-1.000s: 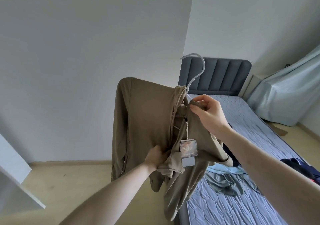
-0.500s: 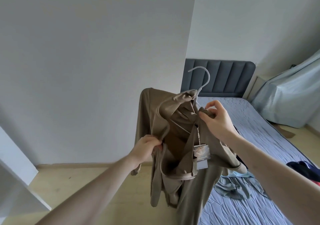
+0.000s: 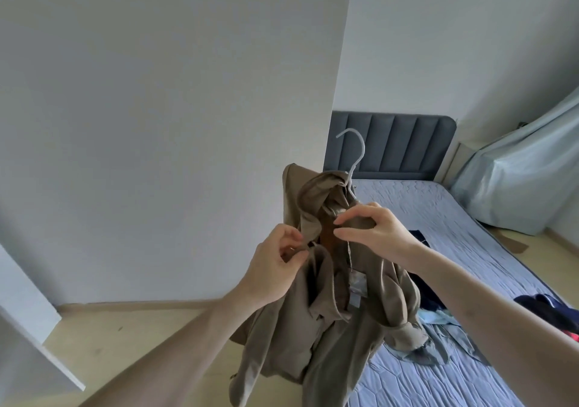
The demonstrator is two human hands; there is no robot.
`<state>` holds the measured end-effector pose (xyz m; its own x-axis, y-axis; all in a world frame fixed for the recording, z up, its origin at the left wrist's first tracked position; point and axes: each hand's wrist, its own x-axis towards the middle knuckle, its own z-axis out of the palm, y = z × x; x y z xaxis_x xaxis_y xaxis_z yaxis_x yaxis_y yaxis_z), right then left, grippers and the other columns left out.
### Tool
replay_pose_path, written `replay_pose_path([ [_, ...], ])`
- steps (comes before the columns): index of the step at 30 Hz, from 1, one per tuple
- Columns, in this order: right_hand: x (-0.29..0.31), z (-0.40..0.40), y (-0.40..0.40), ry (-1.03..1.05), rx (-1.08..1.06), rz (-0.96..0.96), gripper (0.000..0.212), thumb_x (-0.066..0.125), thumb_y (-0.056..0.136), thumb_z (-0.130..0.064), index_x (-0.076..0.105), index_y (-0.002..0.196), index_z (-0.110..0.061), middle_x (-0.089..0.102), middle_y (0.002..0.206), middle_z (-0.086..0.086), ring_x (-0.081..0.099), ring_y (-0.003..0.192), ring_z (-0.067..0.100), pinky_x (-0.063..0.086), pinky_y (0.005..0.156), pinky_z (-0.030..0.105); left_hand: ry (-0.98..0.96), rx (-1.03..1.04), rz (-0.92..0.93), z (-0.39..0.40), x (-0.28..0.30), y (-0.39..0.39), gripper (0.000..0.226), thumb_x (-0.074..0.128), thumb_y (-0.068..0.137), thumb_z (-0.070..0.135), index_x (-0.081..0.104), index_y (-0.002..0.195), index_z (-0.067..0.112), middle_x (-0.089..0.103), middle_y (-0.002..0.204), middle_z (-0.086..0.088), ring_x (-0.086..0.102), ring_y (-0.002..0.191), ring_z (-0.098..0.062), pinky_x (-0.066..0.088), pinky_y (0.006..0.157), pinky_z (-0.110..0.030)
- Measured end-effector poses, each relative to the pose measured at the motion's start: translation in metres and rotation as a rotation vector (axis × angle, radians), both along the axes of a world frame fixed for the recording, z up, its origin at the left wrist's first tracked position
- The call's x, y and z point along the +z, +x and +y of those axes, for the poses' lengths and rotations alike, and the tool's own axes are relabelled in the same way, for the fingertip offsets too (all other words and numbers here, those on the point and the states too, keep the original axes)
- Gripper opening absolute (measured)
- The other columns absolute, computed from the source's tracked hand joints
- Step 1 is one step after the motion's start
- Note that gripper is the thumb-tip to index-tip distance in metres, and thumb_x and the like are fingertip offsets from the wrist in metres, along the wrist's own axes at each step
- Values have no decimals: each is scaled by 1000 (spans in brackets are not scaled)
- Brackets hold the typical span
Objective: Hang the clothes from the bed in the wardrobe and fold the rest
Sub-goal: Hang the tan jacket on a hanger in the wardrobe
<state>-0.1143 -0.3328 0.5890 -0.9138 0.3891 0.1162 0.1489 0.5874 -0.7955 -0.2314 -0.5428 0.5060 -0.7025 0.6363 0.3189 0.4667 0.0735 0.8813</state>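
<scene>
An olive-brown jacket (image 3: 313, 322) hangs in the air in front of me on a white hanger (image 3: 355, 159), whose hook pokes up above the collar. A paper tag dangles inside the neck opening. My left hand (image 3: 275, 268) pinches the left front edge of the jacket near the collar. My right hand (image 3: 371, 229) grips the right collar edge beside the hanger neck. The hanger's shoulders are hidden inside the fabric.
A bed (image 3: 470, 281) with a grey quilted cover and dark headboard lies to the right. On it are a light blue garment (image 3: 438, 337) and dark blue clothes (image 3: 551, 309). A white wardrobe door edge (image 3: 28, 322) juts in at the lower left. A covered object (image 3: 526, 181) stands at the far right.
My left hand rose from the jacket's lower front to its collar edge. Both hands now hold the neck opening apart, and the jacket shifted slightly right and lower.
</scene>
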Motion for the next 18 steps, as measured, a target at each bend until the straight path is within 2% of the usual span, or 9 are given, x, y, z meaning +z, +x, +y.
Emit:
replay_pose_path([
  [3,-4,-10,0,30,25,-18,43,82,61,-72,76,98,-51,57,116,-13,60,108,5,52,96,32,102,8,16,5,7,5,21,77,92,22,59,102,28,77,91,12,75,86,-8,59,78,-21],
  [6,-8,-18,-1,69,24,-2,52,80,54,-82,75,96,-52,58,113,-14,61,105,4,55,94,32,136,42,24,9,13,9,17,80,90,27,65,96,25,77,83,12,75,78,-8,58,69,-20],
  [8,-10,-21,-1,90,13,4,55,79,52,-83,75,95,-50,57,112,-14,61,101,2,55,90,28,145,80,9,11,16,11,17,84,87,30,70,93,23,77,82,13,75,77,-8,60,69,-24],
  [10,-12,-23,-2,109,-4,26,49,81,56,-79,74,91,-45,57,109,-12,59,96,-2,51,83,23,155,95,-9,12,19,12,18,85,85,32,72,92,23,77,82,12,75,78,-9,62,70,-27],
  [14,-18,-25,-6,168,-52,77,16,78,81,-57,75,81,-41,56,99,-9,54,92,-5,42,75,21,166,92,-21,12,22,12,14,85,85,30,73,90,24,77,80,11,75,77,-11,59,69,-21],
  [18,-22,-24,-10,327,-65,100,10,72,92,-41,73,82,-37,52,92,-11,53,85,1,37,65,17,135,90,32,13,22,12,10,82,88,29,71,88,27,76,80,12,74,77,-8,59,69,-20],
])
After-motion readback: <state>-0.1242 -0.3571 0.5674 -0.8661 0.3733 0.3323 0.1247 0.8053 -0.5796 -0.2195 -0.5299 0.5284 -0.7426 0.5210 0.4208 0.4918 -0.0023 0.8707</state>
